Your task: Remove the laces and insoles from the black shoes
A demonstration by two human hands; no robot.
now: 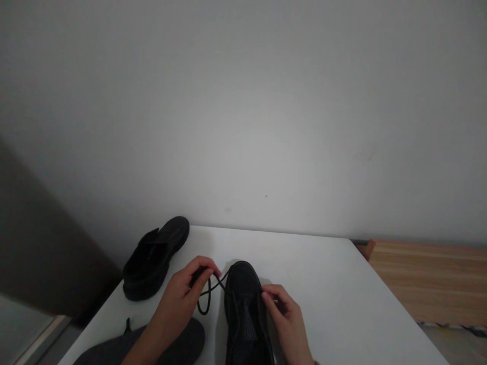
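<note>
A black lace-up mesh shoe (246, 309) is stood on the white table (335, 294), its heel cut off by the frame's lower edge. Its thin black lace (207, 296) is pinched in the left hand (181, 299). The right hand (287, 317) is curled against the shoe's side; whether anything is gripped cannot be told.

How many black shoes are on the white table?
2. One black mesh lace-up shoe lies between the left hand, which pinches its thin black lace, and the right hand. One black backless shoe sits at the white table's far left corner.
</note>
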